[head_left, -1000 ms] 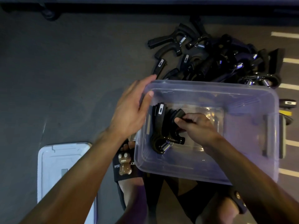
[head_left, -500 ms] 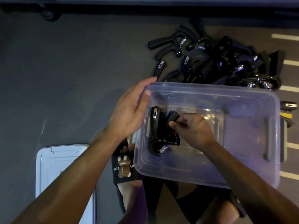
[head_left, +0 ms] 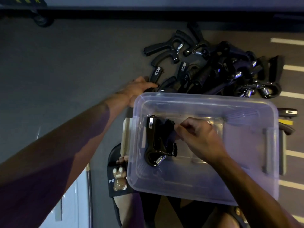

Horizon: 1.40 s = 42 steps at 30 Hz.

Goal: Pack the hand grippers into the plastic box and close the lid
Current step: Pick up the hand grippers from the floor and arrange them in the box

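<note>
Frame centre, box: right hand (head_left: 197,139) is pinching a hand gripper (head_left: 157,142) against the plastic box (head_left: 205,99) floor.
Change: left hand (head_left: 136,89) is now off the rim, fingers closing on a gripper in the pile (head_left: 213,69).
Meaning: packing is barely beginning.
Lower left: lid (head_left: 72,203) is lying off.

Dark grey floor (head_left: 65,71) with white painted stripes (head_left: 292,68) at right. Black sandal (head_left: 115,170) with brown bear charm (head_left: 118,179) at near centre.

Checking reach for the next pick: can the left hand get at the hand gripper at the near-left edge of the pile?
Probably yes: the left hand already lies against that hand gripper, beyond the plastic box, nothing between.
</note>
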Tool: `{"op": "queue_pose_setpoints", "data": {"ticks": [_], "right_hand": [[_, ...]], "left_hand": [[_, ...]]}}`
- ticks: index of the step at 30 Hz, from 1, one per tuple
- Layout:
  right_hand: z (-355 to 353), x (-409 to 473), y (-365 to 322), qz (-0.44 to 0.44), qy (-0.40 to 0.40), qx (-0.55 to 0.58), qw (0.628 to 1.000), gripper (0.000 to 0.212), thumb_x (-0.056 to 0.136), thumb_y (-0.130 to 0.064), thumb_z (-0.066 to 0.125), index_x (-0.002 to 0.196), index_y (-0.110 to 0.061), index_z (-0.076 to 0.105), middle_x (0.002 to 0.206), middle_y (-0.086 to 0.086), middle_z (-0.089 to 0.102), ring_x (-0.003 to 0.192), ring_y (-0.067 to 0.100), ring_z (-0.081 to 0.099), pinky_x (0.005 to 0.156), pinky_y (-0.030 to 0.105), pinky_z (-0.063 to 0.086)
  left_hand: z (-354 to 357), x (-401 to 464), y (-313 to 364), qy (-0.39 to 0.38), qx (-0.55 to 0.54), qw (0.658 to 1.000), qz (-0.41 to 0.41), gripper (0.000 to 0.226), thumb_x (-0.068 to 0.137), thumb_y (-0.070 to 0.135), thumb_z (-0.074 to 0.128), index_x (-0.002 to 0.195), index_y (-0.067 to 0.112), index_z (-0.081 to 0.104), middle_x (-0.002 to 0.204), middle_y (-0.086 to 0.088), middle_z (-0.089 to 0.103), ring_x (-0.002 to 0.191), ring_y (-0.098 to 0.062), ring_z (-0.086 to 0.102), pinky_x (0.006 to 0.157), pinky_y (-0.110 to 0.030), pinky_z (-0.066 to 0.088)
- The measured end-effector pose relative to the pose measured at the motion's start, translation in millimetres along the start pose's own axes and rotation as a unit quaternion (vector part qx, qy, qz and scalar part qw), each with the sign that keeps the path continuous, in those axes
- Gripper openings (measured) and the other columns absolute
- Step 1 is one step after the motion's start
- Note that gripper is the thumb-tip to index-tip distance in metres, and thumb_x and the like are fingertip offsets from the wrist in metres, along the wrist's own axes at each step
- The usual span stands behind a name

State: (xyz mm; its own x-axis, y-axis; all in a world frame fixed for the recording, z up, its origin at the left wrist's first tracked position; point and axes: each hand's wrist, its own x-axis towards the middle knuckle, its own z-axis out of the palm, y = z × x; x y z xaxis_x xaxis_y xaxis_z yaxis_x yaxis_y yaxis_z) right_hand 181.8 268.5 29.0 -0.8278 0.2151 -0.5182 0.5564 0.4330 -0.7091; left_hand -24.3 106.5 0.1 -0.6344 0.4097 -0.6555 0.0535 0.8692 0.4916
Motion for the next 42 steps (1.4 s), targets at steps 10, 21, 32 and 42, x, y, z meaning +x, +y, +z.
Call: {"op": "queue_pose_setpoints", "data": {"ticks": [10, 21, 32, 42], "right_hand": [[-2.4, -1.3, -2.9, -0.002, -0.020, 0.039, 0.999, 0.019, 0.094, -0.034, 0.063, 0.085, -0.020, 0.071, 0.073, -0.008, 0.075, 0.068, -0.003, 0.068, 0.062, 0.011, 0.050], [2.5, -12.5, -9.9, -0.016, 0.001, 0.076, 0.997, 0.018, 0.091, -0.031, 0.067, 0.078, -0.019, 0.070, 0.072, -0.007, 0.076, 0.069, 0.008, 0.071, 0.066, 0.026, 0.055], [-14.9, -45.7, -78.6, -0.151, 0.055, 0.283, 0.946, 0.016, 0.089, -0.029, 0.072, 0.104, -0.023, 0.071, 0.093, -0.004, 0.074, 0.090, 0.015, 0.071, 0.079, 0.026, 0.057], [-12.9, -46.5, -46.5, -0.112, 0.087, 0.265, 0.954, 0.016, 0.088, -0.033, 0.073, 0.084, -0.018, 0.068, 0.077, -0.001, 0.073, 0.070, 0.015, 0.071, 0.065, 0.029, 0.057]], "left_hand": [[0.3, -2.1, -22.3, 0.168, 0.152, 0.974, -0.026, 0.025, 0.096, 0.024, 0.058, 0.113, 0.028, 0.076, 0.115, -0.013, 0.072, 0.104, -0.037, 0.066, 0.087, -0.038, 0.053], [-3.8, -36.0, -77.0, 0.341, -0.087, 0.930, -0.110, 0.015, 0.080, 0.022, 0.076, 0.092, 0.027, 0.081, 0.092, -0.005, 0.079, 0.097, -0.023, 0.073, 0.097, -0.032, 0.055], [-3.0, -177.1, 12.4, 0.395, -0.128, 0.893, 0.172, 0.021, 0.086, 0.019, 0.075, 0.093, 0.039, 0.075, 0.085, 0.003, 0.073, 0.071, -0.012, 0.070, 0.071, -0.032, 0.058], [55.1, -189.9, 27.1, 0.274, -0.069, 0.939, 0.194, 0.014, 0.090, 0.023, 0.076, 0.100, 0.033, 0.079, 0.089, 0.010, 0.070, 0.076, -0.009, 0.068, 0.070, -0.030, 0.056]]}}
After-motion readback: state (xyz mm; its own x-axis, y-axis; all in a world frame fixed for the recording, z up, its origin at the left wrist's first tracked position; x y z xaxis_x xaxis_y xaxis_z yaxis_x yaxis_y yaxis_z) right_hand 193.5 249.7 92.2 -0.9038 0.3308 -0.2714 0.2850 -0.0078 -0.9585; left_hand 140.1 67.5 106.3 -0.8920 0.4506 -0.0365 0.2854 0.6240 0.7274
